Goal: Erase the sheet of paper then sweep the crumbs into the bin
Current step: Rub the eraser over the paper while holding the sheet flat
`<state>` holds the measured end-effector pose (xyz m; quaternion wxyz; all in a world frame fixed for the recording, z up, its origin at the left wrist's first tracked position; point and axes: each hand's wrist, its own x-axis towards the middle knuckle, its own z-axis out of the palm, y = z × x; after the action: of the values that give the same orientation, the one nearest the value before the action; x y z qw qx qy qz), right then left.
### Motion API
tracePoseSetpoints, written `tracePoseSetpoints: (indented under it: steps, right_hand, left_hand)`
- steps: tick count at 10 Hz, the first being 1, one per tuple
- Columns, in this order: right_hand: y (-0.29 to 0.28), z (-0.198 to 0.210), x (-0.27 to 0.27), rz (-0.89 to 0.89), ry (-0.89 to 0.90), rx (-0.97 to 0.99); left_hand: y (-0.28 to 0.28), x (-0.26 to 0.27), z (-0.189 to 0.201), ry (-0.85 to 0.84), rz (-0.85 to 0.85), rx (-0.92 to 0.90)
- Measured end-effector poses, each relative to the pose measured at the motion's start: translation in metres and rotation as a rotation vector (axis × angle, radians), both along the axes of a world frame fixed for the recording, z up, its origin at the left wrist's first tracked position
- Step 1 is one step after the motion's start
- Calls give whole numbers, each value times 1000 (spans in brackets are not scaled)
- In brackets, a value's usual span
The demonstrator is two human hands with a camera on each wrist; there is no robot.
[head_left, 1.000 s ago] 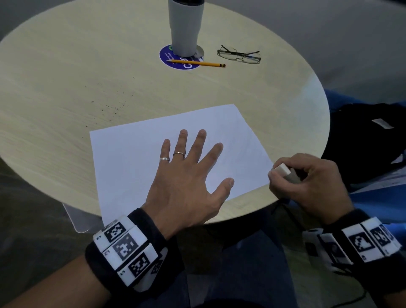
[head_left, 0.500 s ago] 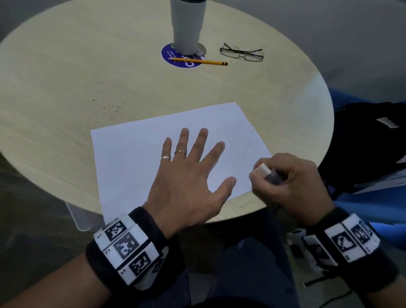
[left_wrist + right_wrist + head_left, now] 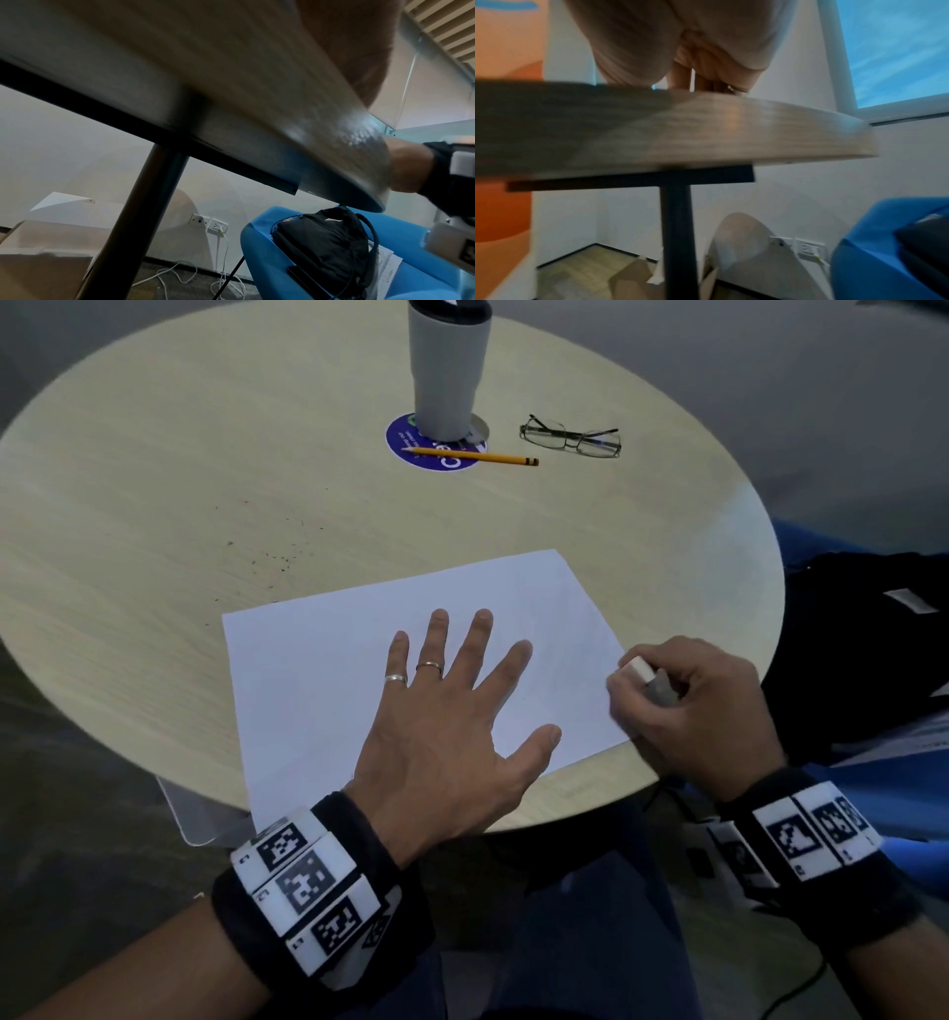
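Head view — round wood table (image 3: 154, 480) | crumbs (image 3: 280, 554) | paper (image 3: 318, 670)

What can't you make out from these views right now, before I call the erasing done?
- Marks on the sheet of paper: too faint in the head view; the left hand covers its middle.
- Eraser contact with the sheet: hidden by the right hand.
- Bin: cannot be told in any view.
- Both wrist views: blurred, looking under the table edge.
- Crumbs: too small to count.
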<state>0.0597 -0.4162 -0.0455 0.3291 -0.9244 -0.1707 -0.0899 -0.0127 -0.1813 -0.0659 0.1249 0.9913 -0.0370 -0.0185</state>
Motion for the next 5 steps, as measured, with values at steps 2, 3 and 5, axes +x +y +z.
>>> tracePoseSetpoints:
  steps: [2,3,5]
  right_hand:
    - [3,-4,-2,34,32,27]
    - [-1,-1,2,-1,-20,-20]
    - [0,-3,-4,39,-7,-19]
  left_hand:
    - [0,0,0,3,-7,8]
    - [-1,-1,1,-3,-4,5]
    - [-1,0,1,2,-12,14]
